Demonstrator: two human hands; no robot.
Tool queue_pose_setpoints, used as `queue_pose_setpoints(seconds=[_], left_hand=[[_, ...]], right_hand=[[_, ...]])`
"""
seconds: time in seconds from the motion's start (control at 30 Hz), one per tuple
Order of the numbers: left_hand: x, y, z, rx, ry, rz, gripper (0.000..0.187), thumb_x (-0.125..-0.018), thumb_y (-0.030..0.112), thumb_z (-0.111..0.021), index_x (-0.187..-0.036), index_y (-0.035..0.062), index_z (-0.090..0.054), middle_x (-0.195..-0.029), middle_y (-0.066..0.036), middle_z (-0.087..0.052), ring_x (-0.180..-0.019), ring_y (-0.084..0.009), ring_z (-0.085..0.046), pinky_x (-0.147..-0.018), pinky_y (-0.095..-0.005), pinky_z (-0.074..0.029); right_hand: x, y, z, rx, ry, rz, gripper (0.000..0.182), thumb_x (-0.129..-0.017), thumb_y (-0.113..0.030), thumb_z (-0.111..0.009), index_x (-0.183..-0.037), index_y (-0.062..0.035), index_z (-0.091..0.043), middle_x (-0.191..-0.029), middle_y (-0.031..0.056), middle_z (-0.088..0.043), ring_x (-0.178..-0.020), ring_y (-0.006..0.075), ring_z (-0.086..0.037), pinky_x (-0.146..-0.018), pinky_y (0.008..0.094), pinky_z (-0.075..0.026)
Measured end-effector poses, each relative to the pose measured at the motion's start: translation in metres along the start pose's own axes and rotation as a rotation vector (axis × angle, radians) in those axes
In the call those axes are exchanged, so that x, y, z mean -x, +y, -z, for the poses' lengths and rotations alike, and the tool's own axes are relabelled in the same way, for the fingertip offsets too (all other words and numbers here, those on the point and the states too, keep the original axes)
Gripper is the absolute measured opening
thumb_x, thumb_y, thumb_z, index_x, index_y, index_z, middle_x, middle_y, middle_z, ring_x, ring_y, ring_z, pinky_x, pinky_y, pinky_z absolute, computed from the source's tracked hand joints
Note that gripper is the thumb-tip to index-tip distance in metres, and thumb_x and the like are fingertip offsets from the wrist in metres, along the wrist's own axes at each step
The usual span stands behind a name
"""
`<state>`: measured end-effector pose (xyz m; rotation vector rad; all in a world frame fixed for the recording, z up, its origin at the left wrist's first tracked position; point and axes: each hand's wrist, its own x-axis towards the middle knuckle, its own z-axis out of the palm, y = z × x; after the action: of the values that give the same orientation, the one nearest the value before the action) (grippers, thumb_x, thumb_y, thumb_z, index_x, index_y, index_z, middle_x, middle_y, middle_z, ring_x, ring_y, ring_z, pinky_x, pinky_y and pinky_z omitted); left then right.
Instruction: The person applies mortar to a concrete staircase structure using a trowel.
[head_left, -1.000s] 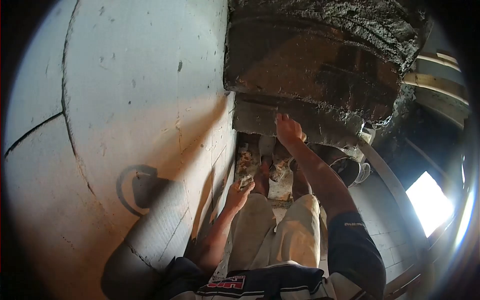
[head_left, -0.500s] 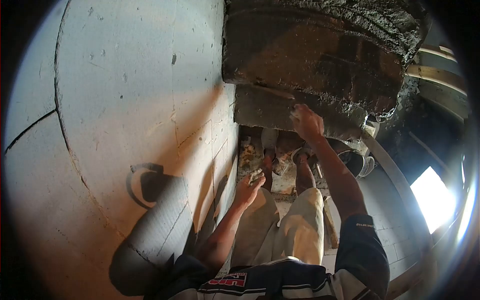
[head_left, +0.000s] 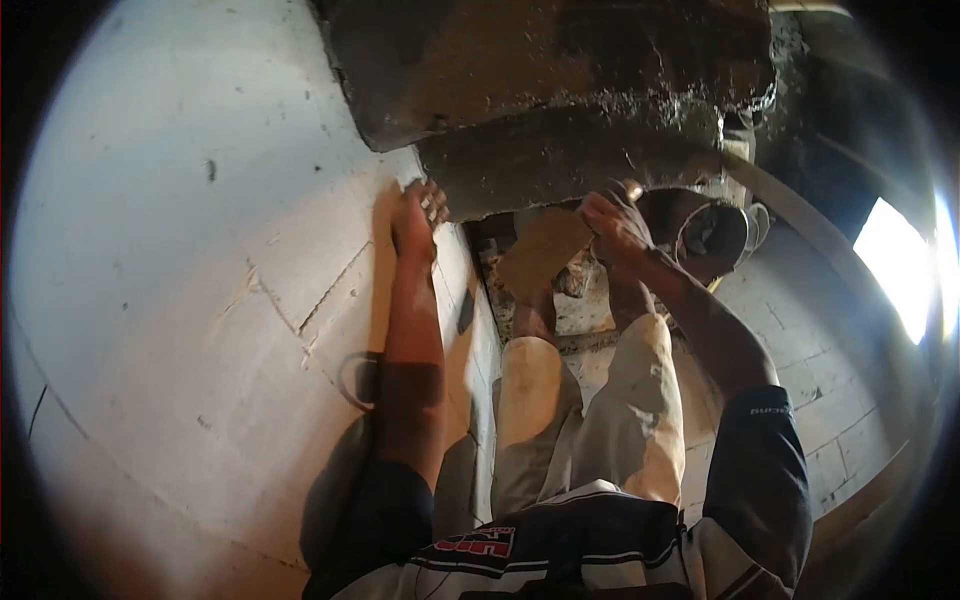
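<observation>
My right hand (head_left: pixel 615 225) is closed around the handle of a trowel (head_left: pixel 545 250), just below the front edge of a dark, wet-looking plastered ledge (head_left: pixel 550 165). The trowel's flat brown blade points left, above my foot. My left hand (head_left: pixel 422 215) is raised by the pale block wall (head_left: pixel 250 240), next to the ledge's left end. Its fingers are curled and smeared with grey; whatever they hold, if anything, cannot be made out. A larger dark plastered block (head_left: pixel 560 60) juts out above the ledge.
A bucket (head_left: pixel 715 238) stands to the right below the ledge. A curved-looking board (head_left: pixel 800 205) runs down the right side, near a bright opening (head_left: pixel 893 268). My legs (head_left: pixel 540 400) are beneath my arms, close to the wall.
My left hand has gone up from near my knee to the wall beside the ledge. My right hand has drawn the trowel off the ledge face and lower, its blade now showing flat. The view has shifted.
</observation>
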<state>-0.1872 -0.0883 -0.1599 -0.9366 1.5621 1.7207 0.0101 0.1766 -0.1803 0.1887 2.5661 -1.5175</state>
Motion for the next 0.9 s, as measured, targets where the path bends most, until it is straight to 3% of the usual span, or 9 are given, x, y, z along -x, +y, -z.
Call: queue_pose_setpoints(seconds=[0.17, 0.23, 0.3, 0.37, 0.47, 0.57, 0.67, 0.87, 0.9], left_hand=[[-0.057, 0.010, 0.010, 0.046, 0.006, 0.064, 0.042, -0.092, 0.036, -0.040, -0.123, 0.0075, -0.043, -0.111, -0.007, -0.056, -0.106, -0.0276, -0.053, -0.089, -0.0449, -0.042], [-0.048, 0.029, -0.014, 0.120, 0.128, 0.001, 0.039, -0.090, 0.037, -0.039, -0.113, 0.0065, -0.047, -0.107, -0.009, -0.056, -0.102, -0.0276, -0.053, -0.089, -0.0472, -0.041], [-0.052, 0.039, -0.017, 0.159, 0.100, 0.044, 0.028, -0.086, 0.035, -0.044, -0.098, 0.0102, -0.051, -0.104, -0.008, -0.052, -0.096, -0.0245, -0.050, -0.088, -0.0451, -0.039], [-0.057, 0.047, -0.013, 0.154, 0.054, 0.164, 0.022, -0.081, 0.036, -0.050, -0.093, 0.0162, -0.050, -0.106, -0.006, -0.050, -0.094, -0.0205, -0.046, -0.085, -0.0432, -0.038], [-0.055, 0.056, -0.021, 0.130, 0.050, 0.197, 0.054, -0.080, 0.037, -0.051, -0.129, 0.0144, -0.042, -0.131, -0.010, -0.041, -0.123, -0.0239, -0.037, -0.106, -0.0472, -0.019], [-0.051, 0.058, -0.022, 0.089, 0.016, 0.194, 0.071, -0.078, 0.040, -0.053, -0.141, 0.0174, -0.029, -0.141, -0.010, -0.031, -0.136, -0.0234, -0.019, -0.110, -0.0451, -0.004], [-0.036, 0.058, -0.036, -0.010, 0.122, 0.085, 0.070, -0.083, 0.045, -0.051, -0.133, 0.0002, -0.033, -0.135, -0.014, -0.038, -0.130, -0.0253, -0.029, -0.109, -0.0523, -0.002], [-0.064, 0.049, -0.021, 0.010, 0.125, 0.059, 0.081, -0.075, 0.057, -0.053, -0.131, 0.0015, -0.036, -0.136, -0.011, -0.036, -0.121, -0.0254, -0.036, -0.105, -0.0585, -0.001], [-0.065, 0.050, -0.015, 0.057, 0.051, 0.075, 0.074, -0.077, 0.054, -0.052, -0.129, 0.0021, -0.039, -0.133, -0.013, -0.040, -0.120, -0.0275, -0.038, -0.104, -0.0562, -0.014]], right_hand=[[-0.046, -0.025, -0.036, 0.370, -0.359, 0.069, 0.011, -0.070, -0.016, -0.063, -0.081, -0.0117, -0.064, -0.093, 0.0030, -0.060, -0.097, 0.0230, -0.055, -0.093, 0.0415, -0.038], [-0.062, -0.025, -0.061, 0.434, -0.400, 0.141, 0.007, -0.071, -0.017, -0.062, -0.077, -0.0140, -0.065, -0.093, 0.0009, -0.060, -0.098, 0.0209, -0.054, -0.096, 0.0406, -0.037], [-0.081, -0.025, -0.088, 0.445, -0.277, 0.597, 0.006, -0.074, -0.018, -0.060, -0.076, -0.0179, -0.065, -0.089, -0.0016, -0.061, -0.101, 0.0178, -0.054, -0.103, 0.0400, -0.033], [-0.090, -0.024, -0.116, 0.457, -0.289, 0.588, 0.007, -0.073, -0.020, -0.060, -0.076, -0.0184, -0.066, -0.088, -0.0023, -0.061, -0.102, 0.0172, -0.053, -0.104, 0.0400, -0.032], [-0.110, -0.025, -0.131, 0.532, -0.321, 0.605, 0.007, -0.072, -0.021, -0.060, -0.075, -0.0181, -0.066, -0.085, -0.0031, -0.061, -0.103, 0.0166, -0.053, -0.104, 0.0400, -0.033], [-0.126, -0.017, -0.164, 0.455, -0.260, 0.684, 0.006, -0.070, -0.019, -0.060, -0.072, -0.0164, -0.064, -0.081, -0.0014, -0.060, -0.100, 0.0176, -0.053, -0.104, 0.0411, -0.033], [-0.133, -0.018, -0.175, 0.397, -0.221, 0.774, 0.007, -0.067, -0.018, -0.060, -0.071, -0.0149, -0.064, -0.078, 0.0009, -0.058, -0.094, 0.0197, -0.054, -0.105, 0.0427, -0.032], [-0.149, -0.041, -0.167, 0.499, -0.592, 1.115, 0.012, -0.065, -0.022, -0.065, -0.073, -0.0138, -0.066, -0.082, 0.0006, -0.062, -0.097, 0.0209, -0.055, -0.103, 0.0383, -0.036], [-0.159, -0.040, -0.166, 0.502, -0.588, 1.123, 0.012, -0.065, -0.022, -0.065, -0.073, -0.0138, -0.066, -0.082, 0.0006, -0.062, -0.097, 0.0209, -0.055, -0.103, 0.0383, -0.036]])
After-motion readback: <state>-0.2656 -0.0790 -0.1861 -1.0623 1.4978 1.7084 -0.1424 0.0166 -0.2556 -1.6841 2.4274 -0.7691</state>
